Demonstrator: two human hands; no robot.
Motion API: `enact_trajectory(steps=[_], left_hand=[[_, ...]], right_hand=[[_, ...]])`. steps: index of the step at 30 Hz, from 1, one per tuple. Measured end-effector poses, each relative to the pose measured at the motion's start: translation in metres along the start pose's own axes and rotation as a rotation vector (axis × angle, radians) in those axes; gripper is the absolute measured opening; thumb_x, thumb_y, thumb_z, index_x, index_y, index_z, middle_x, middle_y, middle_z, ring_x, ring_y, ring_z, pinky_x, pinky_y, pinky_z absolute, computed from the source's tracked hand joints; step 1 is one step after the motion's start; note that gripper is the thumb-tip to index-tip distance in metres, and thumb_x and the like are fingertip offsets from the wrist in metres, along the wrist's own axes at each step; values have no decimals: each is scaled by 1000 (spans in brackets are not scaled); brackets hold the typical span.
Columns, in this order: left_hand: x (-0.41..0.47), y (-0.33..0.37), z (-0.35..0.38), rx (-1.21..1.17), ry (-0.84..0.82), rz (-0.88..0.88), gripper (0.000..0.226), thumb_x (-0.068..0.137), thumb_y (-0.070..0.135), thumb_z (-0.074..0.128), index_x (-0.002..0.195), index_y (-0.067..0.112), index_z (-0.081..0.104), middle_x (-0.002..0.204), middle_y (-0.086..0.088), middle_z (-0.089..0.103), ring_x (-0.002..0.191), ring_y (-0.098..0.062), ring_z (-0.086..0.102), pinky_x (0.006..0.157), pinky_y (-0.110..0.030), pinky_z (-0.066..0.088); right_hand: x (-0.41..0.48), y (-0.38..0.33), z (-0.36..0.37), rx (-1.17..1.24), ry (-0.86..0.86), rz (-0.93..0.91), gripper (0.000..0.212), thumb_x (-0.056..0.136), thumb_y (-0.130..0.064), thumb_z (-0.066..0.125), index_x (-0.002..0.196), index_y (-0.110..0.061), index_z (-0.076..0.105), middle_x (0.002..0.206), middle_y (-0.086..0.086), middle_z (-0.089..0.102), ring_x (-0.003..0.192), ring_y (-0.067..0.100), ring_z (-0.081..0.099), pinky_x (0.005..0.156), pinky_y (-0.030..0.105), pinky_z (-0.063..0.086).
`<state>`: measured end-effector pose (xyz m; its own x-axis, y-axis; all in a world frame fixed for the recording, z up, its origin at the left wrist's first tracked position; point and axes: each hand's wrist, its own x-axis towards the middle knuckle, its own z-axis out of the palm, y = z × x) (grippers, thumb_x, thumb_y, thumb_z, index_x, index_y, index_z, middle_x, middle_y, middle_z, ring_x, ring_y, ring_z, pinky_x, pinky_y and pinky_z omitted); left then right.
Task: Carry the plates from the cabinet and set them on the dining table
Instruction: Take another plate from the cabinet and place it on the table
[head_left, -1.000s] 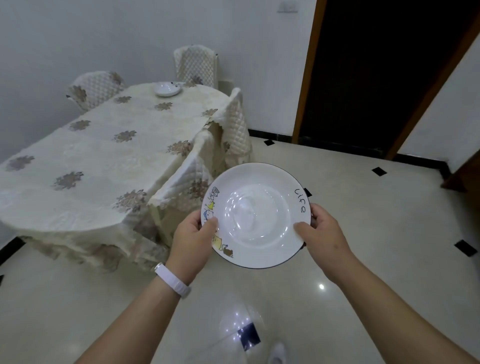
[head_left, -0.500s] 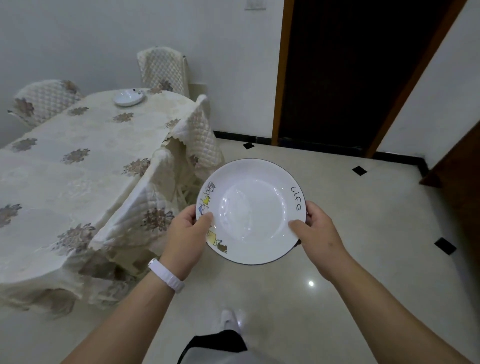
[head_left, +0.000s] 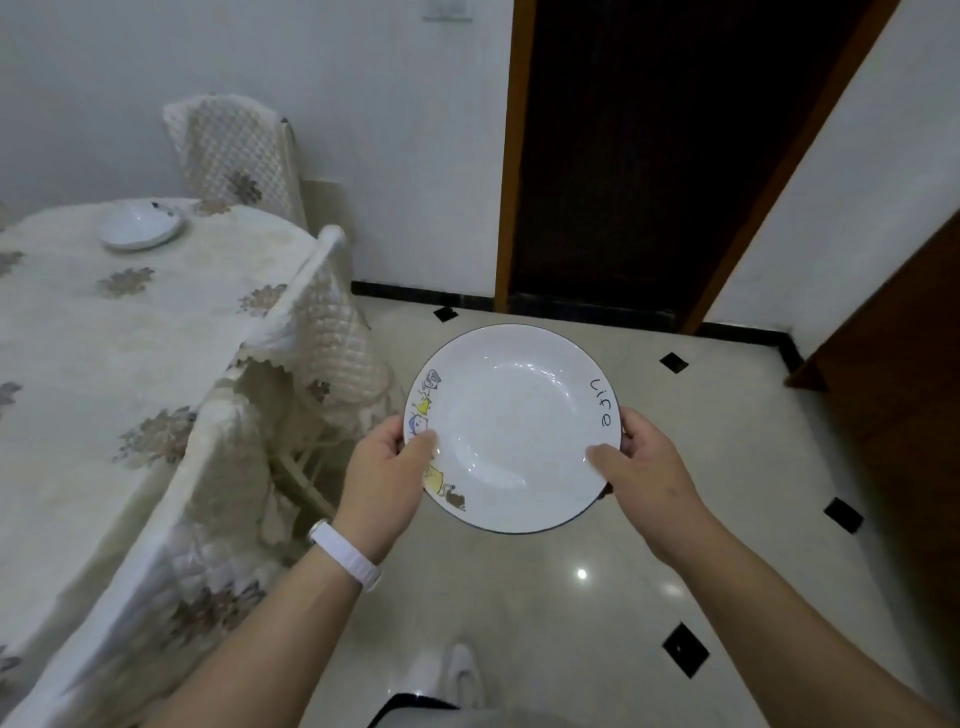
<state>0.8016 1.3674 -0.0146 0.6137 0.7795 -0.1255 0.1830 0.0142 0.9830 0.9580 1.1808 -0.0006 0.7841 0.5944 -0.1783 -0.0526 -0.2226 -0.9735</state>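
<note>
A: Looks like what?
B: Round white plate (head_left: 519, 436), deep in the middle, thin dark rim. Small cartoon drawings on the left edge, "Life" on the right edge.
A: Where?
B: Middle of the frame, up over the shiny floor (head_left: 691, 613).
A: Held how?
B: Gripped at the rim by the left hand (head_left: 382, 480) and the right hand (head_left: 647, 470), one each side.
A: And nearby?
B: At left, the dining table (head_left: 78, 364) under a flowered cloth (head_left: 208, 291). A second plate (head_left: 139, 227) on it, upper left.

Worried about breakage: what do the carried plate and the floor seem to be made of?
The plate looks like glazed ceramic: glossy white, with light glints and a thin dark rim. The floor seems polished stone or tile: it mirrors a lamp and has black diamond insets.
</note>
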Motion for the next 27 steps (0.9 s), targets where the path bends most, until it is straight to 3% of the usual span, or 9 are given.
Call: enact_trajectory(steps=[4, 10, 12, 15, 19, 22, 27], left_hand=[[70, 21, 8, 6, -46, 18, 19, 93, 12, 57, 91, 20, 74, 88, 3, 78, 84, -20, 74, 72, -40, 60], [139, 36, 36, -59, -78, 32, 20, 95, 9, 54, 96, 17, 73, 89, 2, 78, 81, -18, 74, 65, -29, 57], [158, 35, 44, -57, -79, 23, 21, 95, 8, 54, 98, 16, 73, 89, 0, 78, 81, -20, 74, 63, -30, 57], [189, 32, 55, -66, -55, 4, 25, 95, 7, 53, 91, 20, 74, 87, -1, 78, 78, -22, 74, 59, -31, 55], [241, 27, 74, -38, -4, -16, 26, 94, 12, 55, 88, 26, 75, 90, -2, 78, 83, -26, 74, 70, -42, 59], [281, 33, 95, -41, 47, -26, 21, 89, 19, 56, 91, 28, 75, 93, -1, 78, 87, -25, 74, 81, -50, 58], [344, 59, 132, -25, 187, -50, 19, 86, 21, 57, 87, 27, 75, 90, -4, 77, 89, -35, 71, 81, -63, 54]], right_hand=[[58, -26, 4, -21, 64, -28, 36, 73, -15, 51, 93, -40, 66, 89, -6, 75, 83, 28, 70, 62, 39, 58], [122, -43, -8, -25, 102, -44, 38, 72, -17, 49, 103, -33, 65, 93, -7, 76, 86, 29, 71, 69, 52, 58], [145, -43, -13, -29, 93, -41, 38, 74, -15, 48, 104, -31, 65, 93, -7, 76, 86, 28, 71, 67, 49, 58], [185, -40, -15, -18, 53, -31, 36, 75, -13, 47, 100, -30, 66, 92, -6, 76, 81, 22, 72, 58, 33, 56], [250, -36, -21, -7, -13, -31, 34, 75, -13, 48, 100, -29, 65, 91, -5, 75, 79, 16, 72, 57, 25, 53], [308, -36, -29, -7, -59, -36, 34, 73, -16, 49, 100, -31, 65, 89, -5, 74, 79, 23, 70, 57, 27, 55], [407, -56, -49, -22, -179, -54, 36, 78, -13, 49, 103, -34, 63, 93, -11, 74, 81, 18, 70, 58, 27, 55]])
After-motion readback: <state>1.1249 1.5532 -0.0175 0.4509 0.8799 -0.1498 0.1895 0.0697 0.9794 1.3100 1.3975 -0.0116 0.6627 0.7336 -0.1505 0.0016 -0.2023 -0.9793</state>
